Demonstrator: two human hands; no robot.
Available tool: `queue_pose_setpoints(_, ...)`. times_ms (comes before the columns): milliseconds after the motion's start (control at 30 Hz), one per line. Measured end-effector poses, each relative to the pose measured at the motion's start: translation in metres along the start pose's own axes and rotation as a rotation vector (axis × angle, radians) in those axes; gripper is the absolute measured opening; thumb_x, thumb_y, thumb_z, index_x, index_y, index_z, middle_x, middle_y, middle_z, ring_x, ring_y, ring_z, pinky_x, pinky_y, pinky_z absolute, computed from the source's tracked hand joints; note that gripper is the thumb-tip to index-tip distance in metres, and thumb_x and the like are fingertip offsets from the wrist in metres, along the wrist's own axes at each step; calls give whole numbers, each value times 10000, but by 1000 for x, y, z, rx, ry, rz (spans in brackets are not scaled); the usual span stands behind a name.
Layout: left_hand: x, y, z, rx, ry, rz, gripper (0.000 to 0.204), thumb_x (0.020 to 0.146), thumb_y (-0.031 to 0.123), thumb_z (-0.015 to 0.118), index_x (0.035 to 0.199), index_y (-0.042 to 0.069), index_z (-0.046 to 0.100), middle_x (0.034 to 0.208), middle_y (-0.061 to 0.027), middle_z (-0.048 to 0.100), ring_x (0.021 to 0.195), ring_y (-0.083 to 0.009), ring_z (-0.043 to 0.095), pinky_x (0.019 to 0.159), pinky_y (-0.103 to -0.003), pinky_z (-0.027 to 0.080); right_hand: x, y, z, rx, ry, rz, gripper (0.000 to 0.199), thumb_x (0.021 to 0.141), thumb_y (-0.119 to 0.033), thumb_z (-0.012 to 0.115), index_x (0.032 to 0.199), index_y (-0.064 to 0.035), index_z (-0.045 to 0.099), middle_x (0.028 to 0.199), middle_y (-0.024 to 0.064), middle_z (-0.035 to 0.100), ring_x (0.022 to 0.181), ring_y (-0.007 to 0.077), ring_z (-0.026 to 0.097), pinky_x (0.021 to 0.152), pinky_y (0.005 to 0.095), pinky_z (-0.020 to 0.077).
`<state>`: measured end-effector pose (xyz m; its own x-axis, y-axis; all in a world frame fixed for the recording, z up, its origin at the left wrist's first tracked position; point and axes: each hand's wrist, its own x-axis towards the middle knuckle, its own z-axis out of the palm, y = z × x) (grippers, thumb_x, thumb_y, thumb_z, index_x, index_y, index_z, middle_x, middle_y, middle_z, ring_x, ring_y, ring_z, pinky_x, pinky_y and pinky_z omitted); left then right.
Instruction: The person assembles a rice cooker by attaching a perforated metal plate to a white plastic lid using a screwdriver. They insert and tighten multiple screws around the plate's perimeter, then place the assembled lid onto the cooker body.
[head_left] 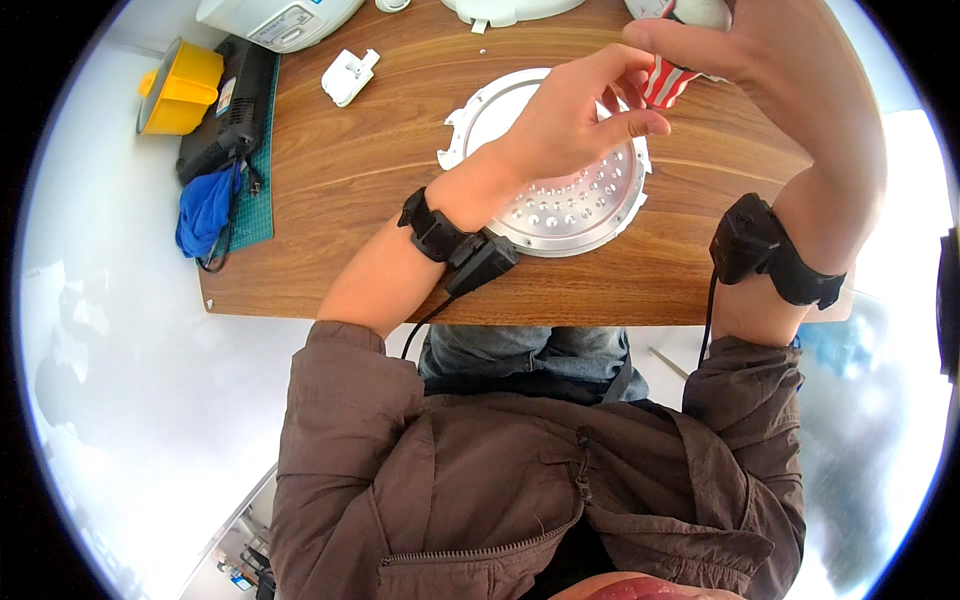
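Observation:
Over the far right part of the table, my right hand [715, 50] is closed around a small red-and-white striped object [666, 82]; its exact kind I cannot make out. Most of the right fingers are hidden, while the thumb reaches left above the stripes. My left hand [585, 105] comes up to the object's left side with bent fingers. Its fingertips seem to touch the stripes, and its thumb stands apart below them. Under my left hand lies a round white and silver metal plate [560, 235], with rows of raised dimples and notches along its rim.
A white rounded appliance [290, 22] stands at the far left, near a small white plastic part [348, 78]. A yellow cup [185, 88], a black device [235, 120] and a blue cloth [208, 212] line the left edge, by a green mat [262, 195]. A white cover [510, 10] lies at the back.

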<state>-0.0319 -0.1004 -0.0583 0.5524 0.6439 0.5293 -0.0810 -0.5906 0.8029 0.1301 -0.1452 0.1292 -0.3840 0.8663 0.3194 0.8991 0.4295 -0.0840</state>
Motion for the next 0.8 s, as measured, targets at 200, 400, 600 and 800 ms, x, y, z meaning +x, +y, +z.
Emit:
queue_pose_setpoints(200, 2, 3, -1, -108, 27, 18, 214, 970, 59, 687, 1176, 20, 645, 981, -67, 733, 886, -154, 675, 785, -301, 524, -7, -8, 19, 184, 202, -95, 366, 777, -311, 872, 880, -5, 701, 687, 108, 651, 610, 224, 590, 612, 316, 496)
queue_pose_setpoints(400, -1, 3, 6, -227, -37, -67, 197, 1025, 17, 548, 1204, 18, 632, 1025, -82, 719, 951, -169, 663, 863, -315, 512, -15, -7, 3, 87, 110, 11, 362, 787, -305, 866, 873, 3, 697, 696, 125, 653, 629, 238, 603, 620, 329, 500)
queue_pose_setpoints(600, -1, -4, 3, -179, -53, -52, 206, 1071, 107, 528, 1222, 29, 645, 1019, -85, 740, 939, -176, 675, 860, -326, 524, -11, -21, -1, 78, 68, 145, 359, 797, -299, 859, 865, 12, 693, 706, 143, 654, 648, 253, 615, 627, 342, 505)
queue_pose_setpoints(800, -3, 1, -3, -94, -11, -87, 270, 1109, 210, 494, 1217, 19, 651, 1067, -87, 737, 947, -220, 673, 869, -348, 526, 11, 7, 56, 246, 297, 143, 254, 901, -188, 704, 813, 42, 641, 678, 193, 595, 664, 335, 634, 632, 413, 494)
